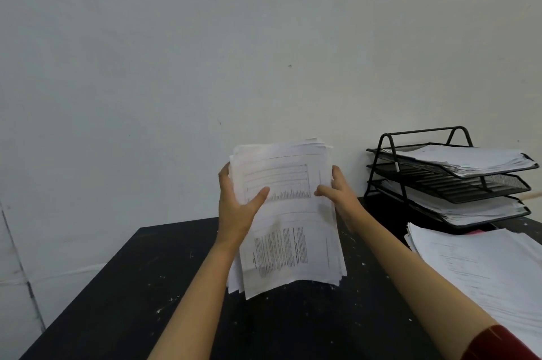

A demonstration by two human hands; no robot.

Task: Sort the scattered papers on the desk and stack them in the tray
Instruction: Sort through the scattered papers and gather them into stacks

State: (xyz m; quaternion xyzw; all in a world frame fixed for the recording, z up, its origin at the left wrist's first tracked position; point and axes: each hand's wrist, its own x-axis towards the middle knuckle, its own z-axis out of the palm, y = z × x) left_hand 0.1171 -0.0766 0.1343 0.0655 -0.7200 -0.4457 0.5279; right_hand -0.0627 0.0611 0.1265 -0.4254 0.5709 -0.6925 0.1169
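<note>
A thick bundle of printed white papers (289,222) stands upright above the black desk (123,307), its edges uneven. My left hand (237,207) grips its left side, thumb across the front sheet. My right hand (338,192) grips the right side the same way. A black three-tier mesh tray (440,180) stands at the back right; its top and bottom tiers hold paper stacks, and the middle tier looks bare. Another loose pile of papers (481,268) lies on the desk in front of the tray.
A pale wall rises right behind the desk. The desk's left edge runs diagonally toward the lower left. Something pink (476,232) peeks out between the tray and the loose pile. White specks dot the desk top.
</note>
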